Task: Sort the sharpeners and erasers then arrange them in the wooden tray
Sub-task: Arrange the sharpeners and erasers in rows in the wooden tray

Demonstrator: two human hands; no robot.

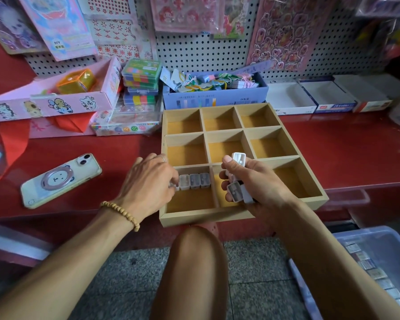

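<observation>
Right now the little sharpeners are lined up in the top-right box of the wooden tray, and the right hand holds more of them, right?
Not quite. The head view shows the row of sharpeners in the near-left compartment of the wooden tray, by the left hand. The right hand does hold more sharpeners.

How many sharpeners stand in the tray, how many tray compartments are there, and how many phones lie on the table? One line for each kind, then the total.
Sharpeners in the wooden tray, fully visible in a row: 3
Tray compartments: 9
Phones: 1
Total: 13
</observation>
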